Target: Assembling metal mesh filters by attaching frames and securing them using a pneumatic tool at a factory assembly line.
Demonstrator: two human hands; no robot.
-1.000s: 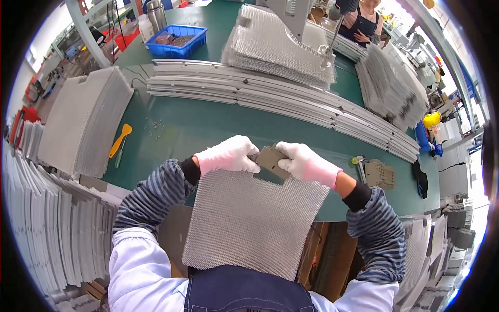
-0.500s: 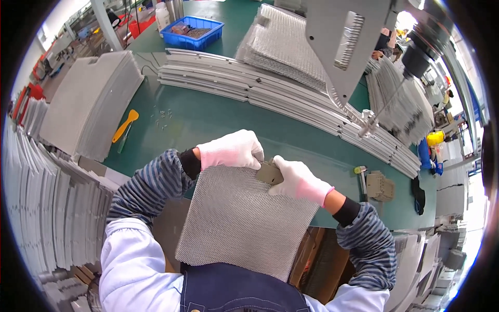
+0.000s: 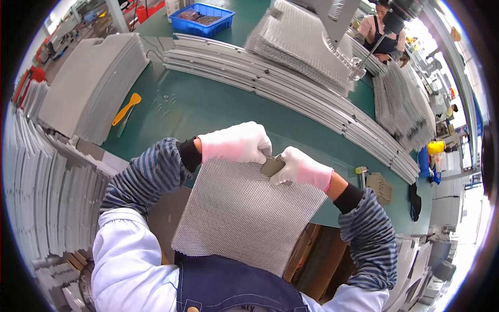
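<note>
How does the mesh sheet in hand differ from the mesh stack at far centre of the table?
The mesh sheet is a single layer; the mesh stack is many sheets piled up. The sheet is held at the table's near edge by the left hand and right hand; the stack lies on the green table, untouched. A small grey piece sits on the sheet's top edge. Both are silvery expanded mesh.
</note>
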